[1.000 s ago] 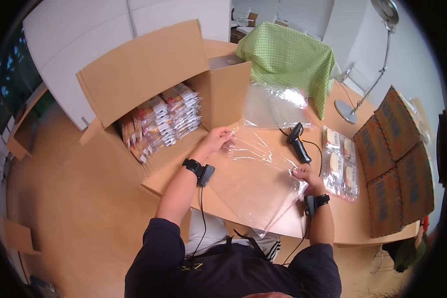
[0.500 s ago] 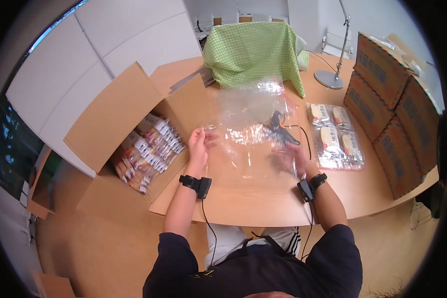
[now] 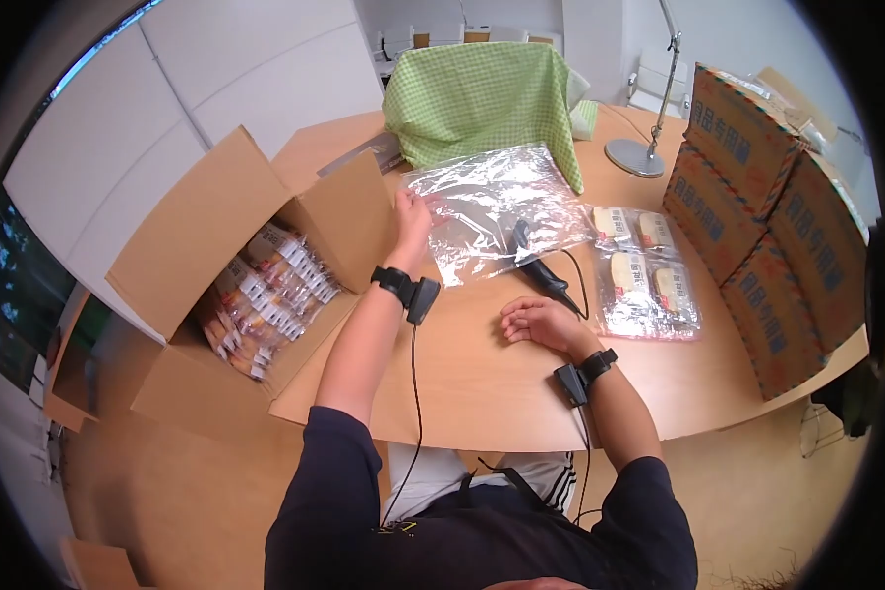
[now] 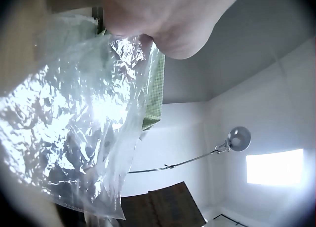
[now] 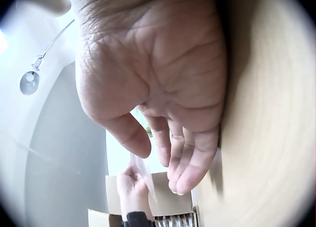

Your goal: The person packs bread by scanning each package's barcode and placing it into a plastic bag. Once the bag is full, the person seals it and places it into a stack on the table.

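My left hand point(image 3: 416, 224) pinches the left edge of a clear plastic bag point(image 3: 482, 202), up by the open carton's flap. The bag spreads out to the right, wrinkled and shiny, over the upper part of a black handheld scanner point(image 3: 551, 283). In the left wrist view the bag point(image 4: 84, 123) hangs from under my hand point(image 4: 168, 15), whose fingertips are mostly hidden. My right hand point(image 3: 543, 324) holds nothing; it is low over the table, just below the scanner. Its fingers show loosely bent in the right wrist view, with the palm point(image 5: 158, 74) toward the camera.
An open cardboard box point(image 3: 197, 226) at the left holds rows of packaged food point(image 3: 275, 295). Several bagged packs point(image 3: 649, 280) lie right of the scanner. Stacked cartons point(image 3: 757, 226) stand at the right edge. Behind are a green checked cloth point(image 3: 477, 103) and a lamp base point(image 3: 634, 157).
The right hand has let go of the plastic bag and come down to the table. The left hand has carried the bag up and away, toward the green cloth. The head view has turned rightward.
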Demonstrator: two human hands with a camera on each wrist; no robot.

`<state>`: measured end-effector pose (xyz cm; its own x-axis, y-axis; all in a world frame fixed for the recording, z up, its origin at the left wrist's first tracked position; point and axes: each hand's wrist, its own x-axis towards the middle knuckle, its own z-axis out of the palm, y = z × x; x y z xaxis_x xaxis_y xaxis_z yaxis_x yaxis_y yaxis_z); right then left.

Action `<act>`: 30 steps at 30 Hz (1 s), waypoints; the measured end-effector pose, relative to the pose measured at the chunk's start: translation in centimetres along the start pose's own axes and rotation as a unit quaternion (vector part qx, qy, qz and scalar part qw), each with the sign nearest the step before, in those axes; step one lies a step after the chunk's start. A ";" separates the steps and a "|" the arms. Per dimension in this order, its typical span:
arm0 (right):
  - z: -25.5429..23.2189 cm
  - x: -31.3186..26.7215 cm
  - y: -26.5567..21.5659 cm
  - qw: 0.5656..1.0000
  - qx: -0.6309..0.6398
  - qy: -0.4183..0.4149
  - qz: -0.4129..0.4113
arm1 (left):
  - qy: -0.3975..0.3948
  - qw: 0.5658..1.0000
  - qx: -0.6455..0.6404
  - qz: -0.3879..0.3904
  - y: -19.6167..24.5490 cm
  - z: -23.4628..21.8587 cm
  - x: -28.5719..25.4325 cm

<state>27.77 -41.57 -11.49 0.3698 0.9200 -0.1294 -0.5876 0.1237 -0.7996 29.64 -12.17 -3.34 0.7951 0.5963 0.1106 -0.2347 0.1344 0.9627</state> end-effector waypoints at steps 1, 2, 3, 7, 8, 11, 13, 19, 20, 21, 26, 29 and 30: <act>0.1 0.0 0.1 1.000 -0.001 0.001 -0.001 | -0.001 1.000 -0.001 0.001 -0.5 0.0 1.3; 0.1 0.0 0.1 1.000 -0.002 0.003 0.000 | 0.012 0.999 0.050 -0.004 -1.5 -0.5 3.2; 0.0 0.1 0.1 1.000 -0.003 0.006 0.000 | 0.025 0.995 0.101 -0.007 -2.2 -0.8 4.7; -0.1 0.1 0.3 1.000 0.002 -0.007 -0.004 | 0.124 0.940 0.314 0.044 -2.6 -0.6 7.4; -0.4 0.3 0.4 1.000 0.000 -0.011 -0.007 | 0.139 0.933 0.330 0.044 -2.8 -0.6 8.0; -0.5 0.4 0.7 1.000 0.005 -0.008 -0.011 | 0.174 0.901 0.385 0.099 -2.8 0.2 8.3; -0.6 0.5 0.9 1.000 0.003 -0.010 -0.014 | 0.193 0.874 0.418 0.155 -2.8 0.7 8.0; -0.9 0.7 1.3 1.000 0.007 -0.011 -0.023 | -0.144 0.730 0.631 0.217 -3.9 3.0 3.5; -1.1 0.8 1.4 1.000 0.005 -0.012 -0.023 | -0.212 0.725 0.624 0.201 -4.0 3.5 2.2; -1.1 0.8 1.5 1.000 0.005 -0.011 -0.024 | -0.212 0.725 0.624 0.202 -4.2 4.1 0.7; -1.3 0.9 1.8 0.999 -0.002 -0.023 -0.037 | -0.283 0.660 0.682 0.136 -2.3 4.4 -4.1; -1.6 1.0 1.9 0.999 0.009 -0.033 -0.043 | -0.260 0.661 0.681 0.179 -2.5 3.0 -3.7; -1.6 1.0 1.8 0.999 0.014 -0.032 -0.036 | -0.259 0.661 0.681 0.182 -3.2 2.5 -3.4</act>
<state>28.20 -41.03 -14.02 0.3663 0.9299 -0.0337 -0.5817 0.2006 -0.7883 29.07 -16.63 -6.14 0.9920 -0.0051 0.1261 -0.0228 -0.9900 0.1395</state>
